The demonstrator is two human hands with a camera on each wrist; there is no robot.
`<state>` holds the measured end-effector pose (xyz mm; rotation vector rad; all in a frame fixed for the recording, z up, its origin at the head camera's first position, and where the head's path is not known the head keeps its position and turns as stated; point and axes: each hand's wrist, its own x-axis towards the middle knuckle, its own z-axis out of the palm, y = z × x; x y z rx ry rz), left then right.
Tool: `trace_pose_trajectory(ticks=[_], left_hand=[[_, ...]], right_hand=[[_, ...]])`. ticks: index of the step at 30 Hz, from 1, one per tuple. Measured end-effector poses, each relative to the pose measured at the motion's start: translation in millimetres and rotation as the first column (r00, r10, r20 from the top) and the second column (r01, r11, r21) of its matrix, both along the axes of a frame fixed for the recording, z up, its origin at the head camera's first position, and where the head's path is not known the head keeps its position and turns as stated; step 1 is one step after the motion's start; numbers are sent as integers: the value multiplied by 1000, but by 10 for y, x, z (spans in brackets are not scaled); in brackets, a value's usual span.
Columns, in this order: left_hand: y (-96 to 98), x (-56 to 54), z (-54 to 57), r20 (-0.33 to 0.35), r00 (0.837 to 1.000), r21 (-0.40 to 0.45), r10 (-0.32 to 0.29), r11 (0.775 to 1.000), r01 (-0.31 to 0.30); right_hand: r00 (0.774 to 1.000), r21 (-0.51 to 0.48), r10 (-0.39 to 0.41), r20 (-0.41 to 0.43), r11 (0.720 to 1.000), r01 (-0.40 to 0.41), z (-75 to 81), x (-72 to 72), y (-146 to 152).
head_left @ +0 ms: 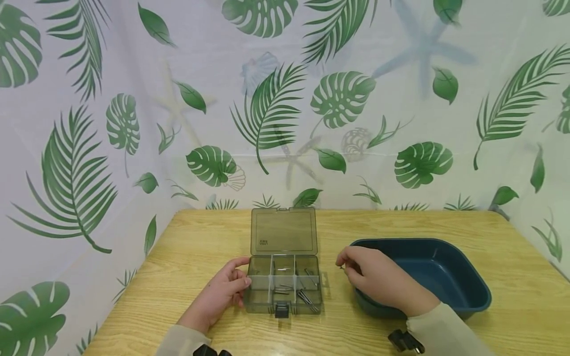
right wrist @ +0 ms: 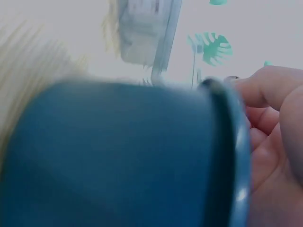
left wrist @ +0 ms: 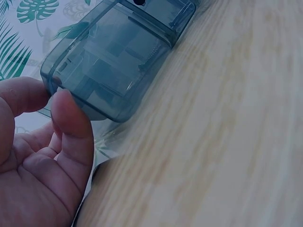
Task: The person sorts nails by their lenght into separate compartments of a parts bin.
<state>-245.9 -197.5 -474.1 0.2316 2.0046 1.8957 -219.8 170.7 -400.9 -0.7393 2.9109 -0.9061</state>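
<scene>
A clear grey compartment box [head_left: 283, 284] lies on the table with its lid [head_left: 284, 231] raised at the back. Several thin metal nails or screws [head_left: 306, 300] rest in its middle and right compartments. At the box's left side, my left hand [head_left: 224, 287] grips the wall; thumb and index finger meet at a corner of the box [left wrist: 106, 61] in the left wrist view. My right hand [head_left: 378, 277] is over the left rim of a dark blue basin [head_left: 463, 277], pinching a small dark metal piece [head_left: 342, 267], whose exact kind I cannot tell.
The wooden table [head_left: 213, 232] carries the box at centre and the basin on the right. A leaf-patterned cloth [head_left: 285, 113] hangs behind the table and along both sides. A dark latch [head_left: 282, 310] sticks out at the box's front.
</scene>
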Motion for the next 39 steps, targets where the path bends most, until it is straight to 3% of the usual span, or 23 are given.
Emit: trace_pose_trajectory(ticks=[12,20,29,39], left_hand=[[-4,4,-10,-5,1000,-13,2,1000,-2],[18,10,8,-7,1000,-13,3,1000,-3],[7,13,12,4,1000,-17,3,1000,-3],[-2,24,2,11,1000,4,3,1000,-3]], right_hand=[[986,35,166,-11,986,-166,95,-17,-658],[976,80,209,-66,976,-204,111,-57,-933],[959,58,283,-32,958,-281,96,-113,-1238],[940,108,334,-68,939,-326,64,-119,-1543]])
